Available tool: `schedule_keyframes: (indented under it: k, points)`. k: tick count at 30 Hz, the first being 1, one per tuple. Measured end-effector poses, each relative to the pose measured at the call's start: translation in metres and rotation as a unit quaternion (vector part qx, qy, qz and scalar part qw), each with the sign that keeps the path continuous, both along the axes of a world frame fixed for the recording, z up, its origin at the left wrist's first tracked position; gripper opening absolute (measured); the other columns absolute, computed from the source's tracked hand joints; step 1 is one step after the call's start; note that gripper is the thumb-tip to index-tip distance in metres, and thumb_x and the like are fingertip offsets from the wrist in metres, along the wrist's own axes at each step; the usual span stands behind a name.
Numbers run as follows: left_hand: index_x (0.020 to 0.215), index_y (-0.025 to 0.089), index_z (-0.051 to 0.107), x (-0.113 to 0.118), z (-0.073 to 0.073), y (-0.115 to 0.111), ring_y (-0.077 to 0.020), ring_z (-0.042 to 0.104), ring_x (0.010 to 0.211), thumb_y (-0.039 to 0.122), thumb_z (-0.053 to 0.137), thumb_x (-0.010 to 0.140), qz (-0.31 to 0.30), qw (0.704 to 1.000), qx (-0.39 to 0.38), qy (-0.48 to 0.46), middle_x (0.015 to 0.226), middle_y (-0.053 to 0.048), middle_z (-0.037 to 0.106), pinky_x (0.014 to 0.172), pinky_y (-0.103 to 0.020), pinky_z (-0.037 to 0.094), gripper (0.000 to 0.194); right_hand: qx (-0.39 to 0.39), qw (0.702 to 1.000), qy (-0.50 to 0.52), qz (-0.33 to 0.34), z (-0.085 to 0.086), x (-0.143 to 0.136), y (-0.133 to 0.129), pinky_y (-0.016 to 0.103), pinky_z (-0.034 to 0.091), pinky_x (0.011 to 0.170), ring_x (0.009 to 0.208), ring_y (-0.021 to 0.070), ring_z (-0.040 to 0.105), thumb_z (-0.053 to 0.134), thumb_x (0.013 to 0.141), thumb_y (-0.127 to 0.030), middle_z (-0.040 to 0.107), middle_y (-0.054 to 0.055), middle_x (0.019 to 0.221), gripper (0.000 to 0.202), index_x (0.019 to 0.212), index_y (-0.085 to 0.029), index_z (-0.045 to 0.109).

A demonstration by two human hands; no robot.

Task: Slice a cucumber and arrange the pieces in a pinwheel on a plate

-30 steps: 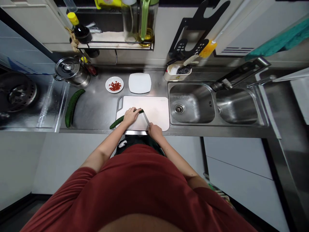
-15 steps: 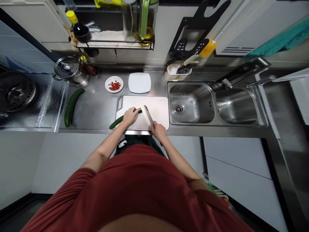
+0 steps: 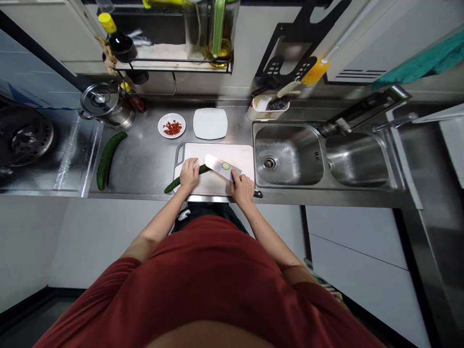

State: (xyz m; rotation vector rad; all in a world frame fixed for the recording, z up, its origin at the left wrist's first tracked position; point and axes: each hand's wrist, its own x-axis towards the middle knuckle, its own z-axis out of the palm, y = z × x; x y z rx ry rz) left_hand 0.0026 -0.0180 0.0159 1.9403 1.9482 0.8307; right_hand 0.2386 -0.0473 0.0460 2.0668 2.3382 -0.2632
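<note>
A slim cucumber [image 3: 173, 185] lies slanted over the left part of the white cutting board [image 3: 217, 188]. My left hand [image 3: 189, 175] rests on it, fingers bent around it near its right end. My right hand [image 3: 242, 189] is closed on a cleaver [image 3: 216, 166], whose broad blade is turned flat-side up over the board, its tip near the cucumber's end. A round pale slice [image 3: 225, 165] sits on the blade. The black handle [image 3: 258, 194] shows to the right of my right hand.
Behind the board stand a plate with chopped red pieces [image 3: 171, 128] and a white square plate [image 3: 210, 124]. A larger cucumber [image 3: 108, 159] and a lidded pot [image 3: 105, 104] are at left. The double sink [image 3: 288, 154] lies right, with a utensil holder [image 3: 268, 111] behind.
The cleaver has turned from edge-down to flat-side up, showing the slice on its blade. My right hand has shifted slightly right, and my left hand has drawn back left along the cucumber.
</note>
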Motion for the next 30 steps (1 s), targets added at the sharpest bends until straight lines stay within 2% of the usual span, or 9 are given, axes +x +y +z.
schedule_keyframes:
  k: [3, 7, 11, 15, 19, 22, 26, 28, 30]
  points:
    - [0.126, 0.017, 0.052, -0.001, 0.013, 0.000, -0.0226, 0.048, 0.119, 0.038, 0.032, 0.098, 0.051, 0.997, 0.049, -0.031, 0.122, -0.013, 0.053, 0.104, -0.037, 0.038, 0.041, 0.021, 0.999, -0.001, 0.024, -0.001, 0.002, 0.001, 0.033, 0.024, 0.075, 0.089, 0.0236, 0.042, 0.049, 0.091, -0.028, 0.053, 0.009, 0.097, 0.056, 0.145, -0.025, 0.041]
    - [0.122, 0.022, 0.059, 0.007, 0.037, 0.007, -0.0237, 0.046, 0.121, 0.042, 0.043, 0.094, -0.063, 0.998, 0.018, 0.009, 0.126, -0.011, 0.052, 0.107, -0.040, 0.034, 0.038, 0.029, 0.998, -0.002, 0.064, 0.001, 0.000, 0.003, 0.034, 0.022, 0.075, 0.088, 0.0236, 0.039, 0.050, 0.090, -0.028, 0.051, 0.009, 0.097, 0.056, 0.145, -0.026, 0.040]
    - [0.123, 0.029, 0.061, 0.021, 0.056, 0.013, -0.0262, 0.040, 0.128, 0.042, 0.049, 0.092, -0.165, 0.982, -0.040, 0.076, 0.133, -0.008, 0.051, 0.115, -0.052, 0.018, 0.036, 0.004, 0.995, -0.007, 0.101, 0.009, -0.006, 0.003, 0.034, 0.023, 0.077, 0.090, 0.0241, 0.038, 0.045, 0.092, -0.026, 0.051, 0.010, 0.098, 0.054, 0.146, -0.029, 0.039]
    - [0.117, 0.030, 0.065, 0.028, 0.063, 0.015, -0.0262, 0.040, 0.128, 0.039, 0.052, 0.091, -0.188, 0.973, -0.083, 0.106, 0.130, -0.007, 0.053, 0.116, -0.054, 0.011, 0.030, -0.029, 0.992, -0.013, 0.124, 0.018, -0.009, 0.002, 0.035, 0.024, 0.081, 0.094, 0.0247, 0.037, 0.044, 0.092, -0.024, 0.051, 0.010, 0.102, 0.056, 0.147, -0.030, 0.038]
    - [0.111, 0.027, 0.066, 0.031, 0.064, 0.013, -0.0229, 0.047, 0.119, 0.036, 0.050, 0.092, -0.190, 0.974, -0.079, 0.090, 0.122, -0.006, 0.057, 0.113, -0.046, 0.024, 0.026, -0.038, 0.992, -0.009, 0.120, 0.019, -0.006, 0.001, 0.035, 0.024, 0.081, 0.093, 0.0250, 0.037, 0.046, 0.090, -0.023, 0.051, 0.011, 0.103, 0.059, 0.148, -0.029, 0.037]
    - [0.102, 0.024, 0.067, 0.034, 0.064, 0.012, -0.0204, 0.053, 0.108, 0.034, 0.050, 0.092, -0.175, 0.981, -0.067, 0.055, 0.109, -0.006, 0.062, 0.102, -0.037, 0.037, 0.022, -0.032, 0.992, -0.004, 0.121, 0.015, -0.002, 0.001, 0.035, 0.024, 0.080, 0.093, 0.0247, 0.038, 0.046, 0.091, -0.025, 0.051, 0.011, 0.101, 0.057, 0.147, -0.028, 0.039]
    - [0.097, 0.022, 0.066, 0.024, 0.060, 0.017, -0.0175, 0.058, 0.097, 0.031, 0.051, 0.091, -0.120, 0.991, -0.053, -0.022, 0.098, -0.004, 0.066, 0.091, -0.030, 0.043, 0.019, -0.006, 0.994, -0.001, 0.107, 0.006, 0.008, -0.002, 0.034, 0.023, 0.079, 0.091, 0.0239, 0.039, 0.045, 0.093, -0.030, 0.052, 0.010, 0.101, 0.053, 0.145, -0.027, 0.042]
    - [0.098, 0.020, 0.066, 0.009, 0.051, 0.026, -0.0153, 0.059, 0.089, 0.030, 0.051, 0.090, -0.069, 0.993, -0.064, -0.071, 0.095, -0.003, 0.068, 0.085, -0.027, 0.045, 0.020, 0.002, 0.996, -0.003, 0.090, 0.001, 0.016, -0.004, 0.034, 0.023, 0.078, 0.090, 0.0236, 0.039, 0.047, 0.092, -0.031, 0.052, 0.009, 0.098, 0.053, 0.144, -0.026, 0.043]
    - [0.102, 0.019, 0.066, -0.011, 0.037, 0.039, -0.0142, 0.060, 0.081, 0.031, 0.052, 0.089, 0.017, 0.990, -0.097, -0.105, 0.090, -0.003, 0.069, 0.076, -0.025, 0.045, 0.022, 0.005, 0.998, -0.007, 0.068, -0.002, 0.023, -0.005, 0.033, 0.023, 0.078, 0.090, 0.0232, 0.040, 0.048, 0.091, -0.030, 0.052, 0.008, 0.097, 0.053, 0.144, -0.026, 0.044]
